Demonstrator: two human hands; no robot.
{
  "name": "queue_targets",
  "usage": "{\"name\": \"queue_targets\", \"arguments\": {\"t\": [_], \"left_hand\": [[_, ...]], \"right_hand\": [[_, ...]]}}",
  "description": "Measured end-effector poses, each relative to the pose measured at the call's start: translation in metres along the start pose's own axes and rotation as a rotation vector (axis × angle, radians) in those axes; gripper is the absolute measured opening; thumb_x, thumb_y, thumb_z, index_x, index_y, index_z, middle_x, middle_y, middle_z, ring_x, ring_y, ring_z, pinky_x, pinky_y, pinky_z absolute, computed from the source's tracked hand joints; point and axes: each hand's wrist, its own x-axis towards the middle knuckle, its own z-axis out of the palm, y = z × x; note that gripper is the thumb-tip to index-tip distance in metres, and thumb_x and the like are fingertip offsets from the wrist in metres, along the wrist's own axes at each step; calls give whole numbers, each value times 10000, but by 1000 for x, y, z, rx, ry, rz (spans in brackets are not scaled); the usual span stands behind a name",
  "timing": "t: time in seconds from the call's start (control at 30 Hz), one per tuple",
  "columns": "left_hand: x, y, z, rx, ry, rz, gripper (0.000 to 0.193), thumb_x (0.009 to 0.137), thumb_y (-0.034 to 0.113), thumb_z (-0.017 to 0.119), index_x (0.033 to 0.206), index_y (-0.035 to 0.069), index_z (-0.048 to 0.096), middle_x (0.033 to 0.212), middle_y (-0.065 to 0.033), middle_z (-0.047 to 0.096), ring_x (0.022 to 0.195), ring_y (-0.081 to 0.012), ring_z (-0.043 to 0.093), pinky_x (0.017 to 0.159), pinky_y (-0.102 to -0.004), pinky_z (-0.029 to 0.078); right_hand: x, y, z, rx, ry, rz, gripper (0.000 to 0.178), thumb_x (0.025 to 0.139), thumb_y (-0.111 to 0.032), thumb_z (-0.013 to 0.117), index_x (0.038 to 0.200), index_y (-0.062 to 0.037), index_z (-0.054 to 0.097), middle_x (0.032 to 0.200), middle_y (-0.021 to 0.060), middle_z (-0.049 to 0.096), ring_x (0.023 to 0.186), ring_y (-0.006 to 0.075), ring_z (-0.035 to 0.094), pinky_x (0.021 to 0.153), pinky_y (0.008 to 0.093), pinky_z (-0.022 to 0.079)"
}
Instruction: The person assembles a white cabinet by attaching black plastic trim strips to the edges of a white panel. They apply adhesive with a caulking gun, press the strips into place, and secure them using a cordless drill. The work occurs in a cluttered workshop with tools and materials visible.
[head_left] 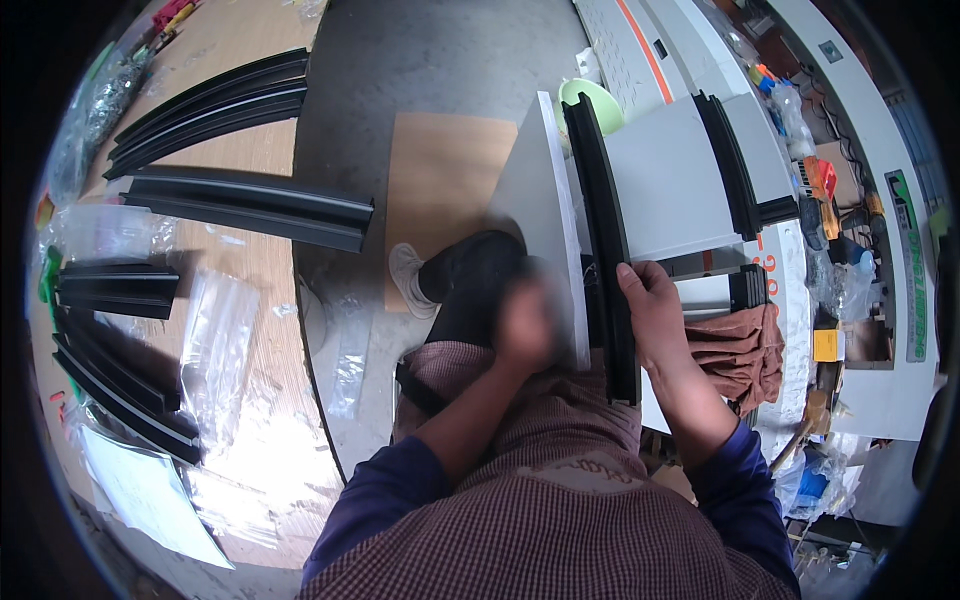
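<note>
Strip of black profile (606, 235) runs beside a white panel (542, 190), clamped along its right edge by the person's right hand (655, 312). The left hand (527, 325), blurred, sits left of the panel; whether it grips anything cannot be told.

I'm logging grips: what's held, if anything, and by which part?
The right hand holds a black strip by its right edge, nearer half; left hand too blurred to tell.
</note>
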Motion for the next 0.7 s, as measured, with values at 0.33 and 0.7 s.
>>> {"name": "queue_targets", "arguments": {"t": [0.33,0.7], "left_hand": [[-5,-5,-2,466,-98,169,400,1028,180,410,1389,9,433,1328,-124,525,1209,-226,528,1048,-344,416],[-6,-2,3,658,-115,139,366,1000,156,450,1336,15,482,1268,-142,549,1163,-257,541,1018,-366,427]], "right_hand": [[15,-3,11,-187,61,-133,296,943,-243,643,947,53,627,759,79,609,722,133,507,679,303,441],[23,-17,24,-233,38,-80,326,957,-243,621,1027,75,617,871,100,636,802,144,526,755,301,448]]}}
